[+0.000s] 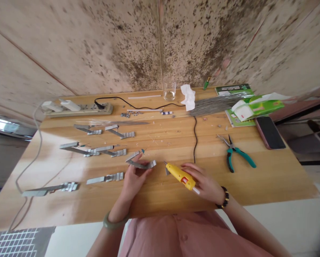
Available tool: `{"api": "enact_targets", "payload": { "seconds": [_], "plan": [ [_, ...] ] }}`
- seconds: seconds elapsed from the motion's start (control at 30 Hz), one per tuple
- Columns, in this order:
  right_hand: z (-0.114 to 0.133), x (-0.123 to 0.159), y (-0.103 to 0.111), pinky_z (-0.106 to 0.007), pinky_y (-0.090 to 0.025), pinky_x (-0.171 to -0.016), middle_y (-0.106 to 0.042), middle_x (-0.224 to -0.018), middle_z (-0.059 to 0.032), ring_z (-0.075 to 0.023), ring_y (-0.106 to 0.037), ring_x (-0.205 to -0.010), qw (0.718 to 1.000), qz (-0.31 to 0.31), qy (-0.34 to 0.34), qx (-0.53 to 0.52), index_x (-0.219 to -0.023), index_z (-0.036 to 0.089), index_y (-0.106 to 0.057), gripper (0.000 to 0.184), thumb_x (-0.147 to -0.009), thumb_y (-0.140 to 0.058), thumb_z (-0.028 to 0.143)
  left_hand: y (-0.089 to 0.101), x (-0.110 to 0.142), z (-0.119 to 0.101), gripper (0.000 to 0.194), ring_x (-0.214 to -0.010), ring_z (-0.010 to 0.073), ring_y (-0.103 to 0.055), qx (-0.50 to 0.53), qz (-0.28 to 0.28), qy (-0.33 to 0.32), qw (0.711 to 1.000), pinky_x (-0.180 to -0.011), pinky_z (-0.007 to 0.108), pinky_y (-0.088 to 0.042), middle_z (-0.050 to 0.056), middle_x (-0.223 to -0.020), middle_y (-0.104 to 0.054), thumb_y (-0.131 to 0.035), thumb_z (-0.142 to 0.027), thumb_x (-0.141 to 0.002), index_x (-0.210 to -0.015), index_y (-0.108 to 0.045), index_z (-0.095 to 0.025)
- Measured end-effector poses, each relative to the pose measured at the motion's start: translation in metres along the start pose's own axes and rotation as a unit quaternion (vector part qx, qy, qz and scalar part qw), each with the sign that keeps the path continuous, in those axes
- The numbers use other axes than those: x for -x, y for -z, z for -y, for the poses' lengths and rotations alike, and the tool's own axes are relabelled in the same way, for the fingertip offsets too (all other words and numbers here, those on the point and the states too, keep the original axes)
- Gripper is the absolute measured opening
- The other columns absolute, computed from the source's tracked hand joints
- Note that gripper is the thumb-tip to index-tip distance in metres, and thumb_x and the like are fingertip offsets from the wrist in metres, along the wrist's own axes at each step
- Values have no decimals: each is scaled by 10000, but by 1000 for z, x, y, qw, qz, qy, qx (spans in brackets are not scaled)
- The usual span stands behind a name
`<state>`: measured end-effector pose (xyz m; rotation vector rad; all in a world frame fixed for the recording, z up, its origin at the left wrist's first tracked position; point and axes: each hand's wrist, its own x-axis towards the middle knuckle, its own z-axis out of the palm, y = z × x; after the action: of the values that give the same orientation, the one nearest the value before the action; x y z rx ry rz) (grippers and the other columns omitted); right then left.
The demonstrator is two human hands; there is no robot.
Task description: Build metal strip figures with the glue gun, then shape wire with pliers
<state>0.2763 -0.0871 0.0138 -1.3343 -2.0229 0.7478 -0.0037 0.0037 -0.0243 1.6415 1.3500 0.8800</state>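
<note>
My left hand (134, 178) grips a grey angled piece (141, 165) made of flat block-like segments, just above the table. A tiny teal bit (143, 151) shows at its upper end. In my right hand (205, 182) is a yellow hot glue gun (179, 175), a white glue stick poking from its back. Its metal nozzle points left toward the grey piece, with a small gap between them. Below the nozzle a small grey block (167, 171) lies on the wood, partly covered by the gun.
Several similar grey pieces (106, 177) lie at the left. Teal-handled pliers (234, 153), a phone (269, 132) and a green tissue pack (258, 107) are on the right. Behind are a wire bundle (218, 103), a glass (169, 93), a power strip (79, 110) and a black cord (195, 139).
</note>
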Motion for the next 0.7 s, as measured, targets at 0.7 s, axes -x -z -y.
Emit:
{"api": "enact_targets", "payload": {
  "seconds": [0.7],
  "plan": [
    [3, -9, -11, -353, -500, -853, -627, -1056, -96, -214, -604, -973, 997, 11, -26, -75, -1091, 208, -533, 217, -878, -561, 240, 7, -2, -2, 292, -1239, 278, -519, -44, 53, -13, 998, -1062, 446, -409, 87, -1100, -697, -711, -370, -729, -963, -676, -198]
  ]
}}
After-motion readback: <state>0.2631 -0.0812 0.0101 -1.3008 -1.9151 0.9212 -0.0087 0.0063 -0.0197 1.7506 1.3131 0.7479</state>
